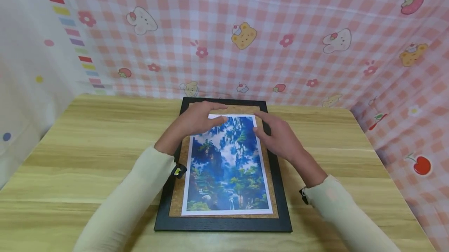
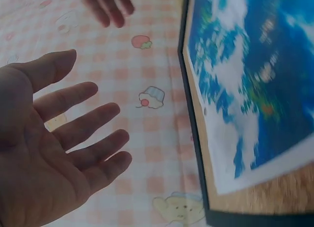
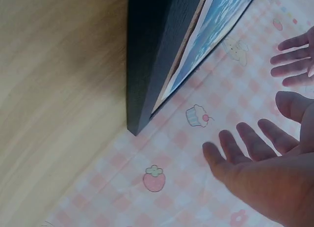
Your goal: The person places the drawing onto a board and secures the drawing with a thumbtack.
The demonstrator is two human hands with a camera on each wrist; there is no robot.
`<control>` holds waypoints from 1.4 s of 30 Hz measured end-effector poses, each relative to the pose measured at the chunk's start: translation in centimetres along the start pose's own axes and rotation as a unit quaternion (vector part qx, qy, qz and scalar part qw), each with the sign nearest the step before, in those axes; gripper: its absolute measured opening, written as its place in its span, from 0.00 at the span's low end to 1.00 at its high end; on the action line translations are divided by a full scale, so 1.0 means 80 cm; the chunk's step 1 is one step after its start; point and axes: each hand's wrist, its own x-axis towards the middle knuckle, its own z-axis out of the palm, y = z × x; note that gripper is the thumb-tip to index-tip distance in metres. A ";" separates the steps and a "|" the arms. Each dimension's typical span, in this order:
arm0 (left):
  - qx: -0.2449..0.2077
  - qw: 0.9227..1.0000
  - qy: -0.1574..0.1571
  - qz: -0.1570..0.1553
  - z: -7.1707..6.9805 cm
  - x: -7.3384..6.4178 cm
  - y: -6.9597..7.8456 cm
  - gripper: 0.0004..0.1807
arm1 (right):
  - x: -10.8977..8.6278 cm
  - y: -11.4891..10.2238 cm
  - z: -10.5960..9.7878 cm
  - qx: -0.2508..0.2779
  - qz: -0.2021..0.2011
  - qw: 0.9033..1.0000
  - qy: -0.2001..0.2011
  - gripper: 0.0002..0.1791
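A landscape print (image 1: 228, 166) with a white border lies on the cork-coloured board (image 1: 177, 195) inside a black frame (image 1: 224, 224) on the table. My left hand (image 1: 200, 119) hovers above the frame's upper left part, its fingers extended and spread in the left wrist view (image 2: 54, 133). Over the upper right edge of the print is my right hand (image 1: 280, 135), fingers loosely straight, palm facing the left hand. In the right wrist view this right hand (image 3: 265, 158) holds nothing. Both hands appear apart from the print, with a gap between them.
The wooden table (image 1: 105, 139) extends on both sides of the frame. A pink checked cloth (image 1: 217, 22) with cartoon figures hangs behind the table and along its right side. A pale curtain (image 1: 28, 69) hangs at the left.
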 end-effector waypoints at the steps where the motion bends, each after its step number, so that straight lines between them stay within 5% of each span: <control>1: 0.021 1.000 -0.001 0.010 0.000 -0.002 0.000 0.28 | 0.000 -0.001 0.001 -0.012 -0.010 1.000 0.001 0.30; 6: 0.102 0.993 -0.006 0.059 0.001 -0.013 0.001 0.31 | 0.001 -0.009 0.000 -0.056 -0.027 0.998 -0.004 0.31; 11: 0.170 0.984 -0.010 0.048 0.002 -0.023 0.005 0.35 | 0.002 -0.012 0.000 -0.115 -0.047 0.992 -0.013 0.34; 13: 0.225 0.973 -0.017 0.036 0.004 -0.026 0.006 0.37 | 0.002 -0.013 0.000 -0.138 -0.052 0.989 -0.016 0.35; 18: 0.358 0.933 -0.027 0.019 0.008 -0.032 0.004 0.41 | 0.004 -0.014 0.001 -0.206 -0.045 0.977 -0.021 0.37; 23: 0.398 0.917 -0.009 0.024 0.009 -0.039 0.001 0.41 | 0.005 -0.013 0.001 -0.264 -0.045 0.963 -0.021 0.39; 30: 0.418 0.908 0.007 0.025 0.012 -0.046 -0.008 0.43 | 0.001 -0.011 0.001 -0.296 -0.026 0.954 -0.043 0.41; 37: 0.393 0.919 -0.013 0.001 0.008 -0.053 -0.015 0.44 | 0.001 -0.006 -0.001 -0.313 -0.005 0.947 -0.067 0.43; 42: 0.393 0.919 -0.020 -0.022 0.007 -0.061 -0.024 0.46 | -0.002 -0.002 -0.003 -0.308 -0.003 0.949 -0.071 0.44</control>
